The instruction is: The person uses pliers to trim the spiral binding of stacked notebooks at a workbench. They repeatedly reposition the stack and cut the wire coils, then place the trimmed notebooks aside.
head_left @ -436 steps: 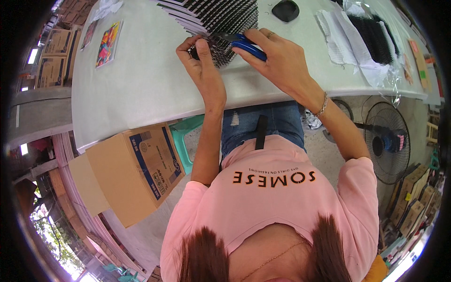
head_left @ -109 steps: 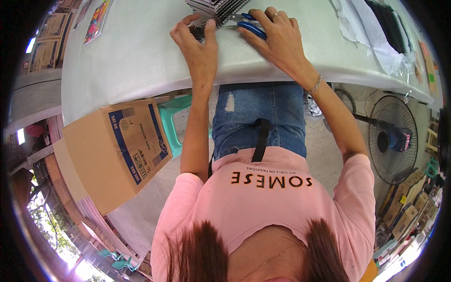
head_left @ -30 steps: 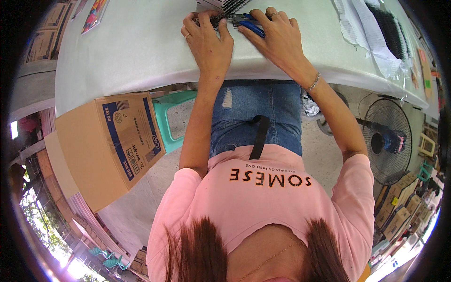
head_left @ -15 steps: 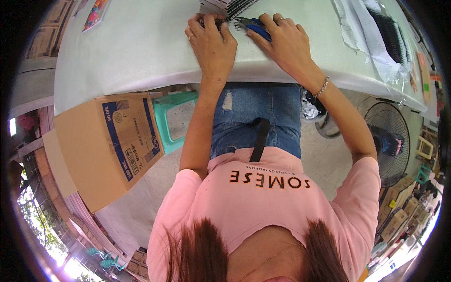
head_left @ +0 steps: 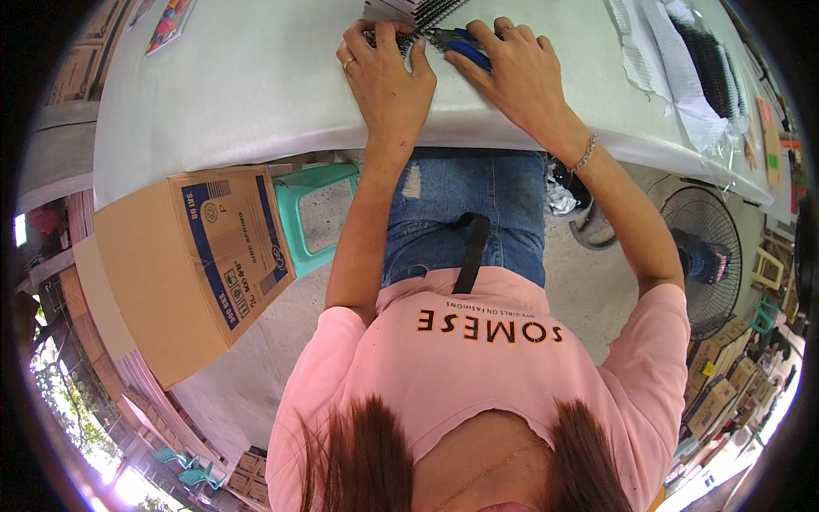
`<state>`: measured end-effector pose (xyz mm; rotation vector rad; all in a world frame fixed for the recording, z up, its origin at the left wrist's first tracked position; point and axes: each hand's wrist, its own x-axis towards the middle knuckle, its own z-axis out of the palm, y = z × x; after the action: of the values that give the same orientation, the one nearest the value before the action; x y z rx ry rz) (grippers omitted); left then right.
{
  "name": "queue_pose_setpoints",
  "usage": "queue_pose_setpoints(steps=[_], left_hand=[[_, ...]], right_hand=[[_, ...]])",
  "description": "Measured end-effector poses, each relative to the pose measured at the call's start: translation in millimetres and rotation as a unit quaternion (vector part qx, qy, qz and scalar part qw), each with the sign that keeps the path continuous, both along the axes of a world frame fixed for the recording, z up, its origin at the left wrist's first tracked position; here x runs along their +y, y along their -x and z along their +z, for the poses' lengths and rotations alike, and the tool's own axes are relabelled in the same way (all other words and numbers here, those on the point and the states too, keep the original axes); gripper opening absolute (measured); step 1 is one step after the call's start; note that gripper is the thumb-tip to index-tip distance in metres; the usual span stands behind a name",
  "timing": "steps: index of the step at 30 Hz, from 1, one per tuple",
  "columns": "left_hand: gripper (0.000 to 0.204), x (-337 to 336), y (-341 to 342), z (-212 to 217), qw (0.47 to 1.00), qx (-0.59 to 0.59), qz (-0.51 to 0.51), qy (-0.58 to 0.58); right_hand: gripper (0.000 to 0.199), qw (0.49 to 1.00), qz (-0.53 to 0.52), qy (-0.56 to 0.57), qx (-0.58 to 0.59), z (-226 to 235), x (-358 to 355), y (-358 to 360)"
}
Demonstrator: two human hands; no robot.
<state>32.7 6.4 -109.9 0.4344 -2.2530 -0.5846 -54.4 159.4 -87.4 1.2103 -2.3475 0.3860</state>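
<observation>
Left hand (head_left: 391,85) has turned knuckles-up over wire coils (head_left: 409,41), hold unclear; my right hand (head_left: 520,75) grips pliers (head_left: 473,56) just right. Pale table (head_left: 247,94); carton (head_left: 162,282) near left.

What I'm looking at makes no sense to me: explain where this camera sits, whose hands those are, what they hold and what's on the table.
There is no machine here, just a person's two bare hands. The view comes from a wide fisheye camera worn on the person's head, looking down, so straight edges bend near the rim and the pink shirt is the wearer's own.

The right hand holds blue-handled pliers. The left hand has its fingers over dark wire; they partly hide it, so its grip is unclear.

On the pale table, rows of black wire run off the top edge. To the right lie white paper and more black wire coils; to the left, a colourful card.
</observation>
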Motion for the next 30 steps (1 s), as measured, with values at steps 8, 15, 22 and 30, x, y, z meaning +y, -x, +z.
queue_pose_setpoints(steps=[8,15,22,30], left_hand=[[0.028,0,-1,0,1.000,-0.016,0.008,0.005],[0.035,6,-14,9,0.998,-0.040,-0.017,-0.044],[0.042,-8,-9,7,0.994,-0.025,-0.083,-0.065],[0.049,-3,-38,36,0.947,-0.092,-0.218,-0.219]], right_hand=[[0.041,0.995,-0.011,-0.050,-0.083,12,-2,1],[0.057,0.987,-0.117,-0.096,0.063,11,58,39],[0.060,0.995,0.062,0.075,-0.032,11,10,-13],[0.079,0.953,0.127,0.183,-0.206,-11,-34,-57]])
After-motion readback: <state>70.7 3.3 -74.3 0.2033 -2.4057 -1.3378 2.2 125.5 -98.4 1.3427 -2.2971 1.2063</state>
